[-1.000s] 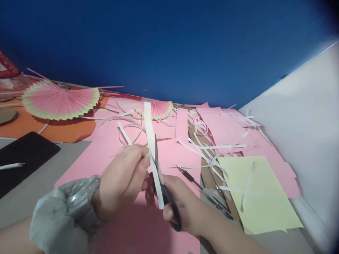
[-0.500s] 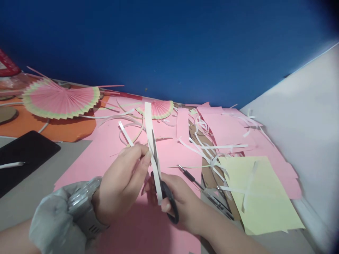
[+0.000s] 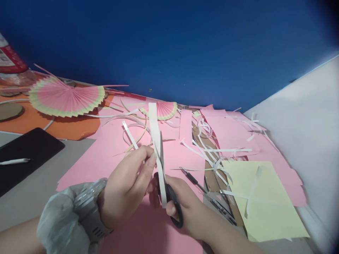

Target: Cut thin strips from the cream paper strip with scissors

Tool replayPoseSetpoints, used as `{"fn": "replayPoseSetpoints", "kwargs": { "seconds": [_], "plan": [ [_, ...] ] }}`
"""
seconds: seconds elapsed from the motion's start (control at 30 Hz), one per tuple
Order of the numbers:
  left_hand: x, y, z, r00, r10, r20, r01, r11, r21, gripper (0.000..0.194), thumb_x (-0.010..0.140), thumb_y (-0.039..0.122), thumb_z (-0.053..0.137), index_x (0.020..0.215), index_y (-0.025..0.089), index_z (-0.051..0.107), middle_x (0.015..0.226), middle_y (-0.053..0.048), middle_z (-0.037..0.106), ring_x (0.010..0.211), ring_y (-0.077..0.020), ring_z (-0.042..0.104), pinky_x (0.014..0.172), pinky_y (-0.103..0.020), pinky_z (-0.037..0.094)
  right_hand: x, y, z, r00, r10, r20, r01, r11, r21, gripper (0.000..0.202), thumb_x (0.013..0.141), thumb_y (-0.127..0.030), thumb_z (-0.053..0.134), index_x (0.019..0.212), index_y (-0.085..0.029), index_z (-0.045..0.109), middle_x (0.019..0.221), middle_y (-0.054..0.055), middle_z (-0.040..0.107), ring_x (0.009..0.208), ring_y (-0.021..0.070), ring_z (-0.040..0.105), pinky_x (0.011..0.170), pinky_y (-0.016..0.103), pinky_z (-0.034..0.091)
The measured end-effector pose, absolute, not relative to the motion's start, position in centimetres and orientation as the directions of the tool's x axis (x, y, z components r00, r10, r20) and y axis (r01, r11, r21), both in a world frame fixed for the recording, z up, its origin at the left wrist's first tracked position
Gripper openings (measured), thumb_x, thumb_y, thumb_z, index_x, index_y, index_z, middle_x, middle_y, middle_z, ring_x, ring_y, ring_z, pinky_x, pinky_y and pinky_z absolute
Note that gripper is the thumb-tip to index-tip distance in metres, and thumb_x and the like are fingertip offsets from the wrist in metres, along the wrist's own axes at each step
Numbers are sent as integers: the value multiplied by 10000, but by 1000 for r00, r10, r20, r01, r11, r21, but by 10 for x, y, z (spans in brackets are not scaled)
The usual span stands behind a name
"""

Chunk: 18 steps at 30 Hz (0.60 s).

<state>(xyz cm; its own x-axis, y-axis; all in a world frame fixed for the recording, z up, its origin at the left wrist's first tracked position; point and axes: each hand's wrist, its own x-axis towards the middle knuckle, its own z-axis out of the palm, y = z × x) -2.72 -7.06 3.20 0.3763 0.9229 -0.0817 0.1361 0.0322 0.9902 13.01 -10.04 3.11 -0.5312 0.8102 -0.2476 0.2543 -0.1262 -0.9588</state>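
Between thumb and fingers my left hand (image 3: pixel 129 176) pinches a long white paper strip (image 3: pixel 155 128), which stands up and runs down past my right hand. My right hand (image 3: pixel 182 203) grips black-handled scissors (image 3: pixel 177 208), its fingers through the loops. The scissors' blades point away from me and lie along the strip, close to my left fingertips. Whether the blades are cutting into the paper I cannot tell. Beneath both hands lies a large pink paper sheet (image 3: pixel 87 158). Just beyond my left hand is another narrow white strip (image 3: pixel 129 134).
Pleated pink fans with yellow-green rims, one large (image 3: pixel 67 95) and one small (image 3: pixel 166 110), lie at the back. Right of my hands are a pen (image 3: pixel 192 178), a yellow sheet (image 3: pixel 265 197) and curled paper scraps (image 3: pixel 203 128). A black tablet-like slab (image 3: pixel 31 155) lies left; a blue wall stands behind.
The view has shifted slightly, so everything sits a little further right. Both hands keep their hold on strip and scissors; the blades look closer together than before.
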Motion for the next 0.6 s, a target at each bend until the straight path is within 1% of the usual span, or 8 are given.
{"fn": "replayPoseSetpoints", "kwargs": {
  "seconds": [0.1, 0.23, 0.33, 0.47, 0.6],
  "plan": [
    [-28, -70, 31, 362, 929, -74, 161, 15, 987, 264, 925, 361, 323, 722, 221, 414, 564, 50, 487, 526, -99, 507, 547, -232, 423, 130, -99, 30, -521, 818, -243, 240, -133, -962, 27, 778, -213, 441, 776, -186, 436, 657, -4, 470, 580, 147, 445, 601, 270, 388],
    [-28, -70, 30, 364, 928, -82, 197, 9, 980, 253, 929, 348, 305, 743, 218, 419, 568, 42, 520, 508, -110, 511, 539, -254, 418, 130, -99, 30, -519, 818, -250, 248, -136, -959, 77, 776, -253, 462, 762, -187, 424, 682, 2, 468, 609, 154, 428, 589, 266, 363],
    [-28, -70, 30, 365, 928, -79, 192, 9, 981, 246, 926, 337, 307, 745, 214, 421, 571, 39, 533, 506, -114, 514, 524, -254, 409, 130, -99, 29, -525, 816, -243, 259, -120, -959, 103, 771, -275, 476, 753, -187, 426, 696, 4, 466, 624, 159, 422, 585, 267, 349],
    [-27, -70, 31, 367, 925, -95, 172, 33, 985, 244, 924, 339, 309, 748, 213, 422, 577, 42, 518, 509, -110, 518, 504, -241, 407, 130, -99, 29, -518, 819, -245, 264, -120, -957, 96, 776, -272, 465, 761, -180, 441, 691, -1, 450, 630, 158, 408, 583, 266, 337],
    [-26, -68, 31, 357, 929, -98, 178, 35, 983, 248, 923, 350, 314, 741, 216, 416, 569, 51, 495, 506, -105, 510, 517, -240, 418, 131, -99, 28, -530, 814, -239, 259, -113, -959, 93, 798, -270, 457, 771, -181, 446, 700, -4, 446, 636, 151, 400, 588, 260, 331]
  ]
}}
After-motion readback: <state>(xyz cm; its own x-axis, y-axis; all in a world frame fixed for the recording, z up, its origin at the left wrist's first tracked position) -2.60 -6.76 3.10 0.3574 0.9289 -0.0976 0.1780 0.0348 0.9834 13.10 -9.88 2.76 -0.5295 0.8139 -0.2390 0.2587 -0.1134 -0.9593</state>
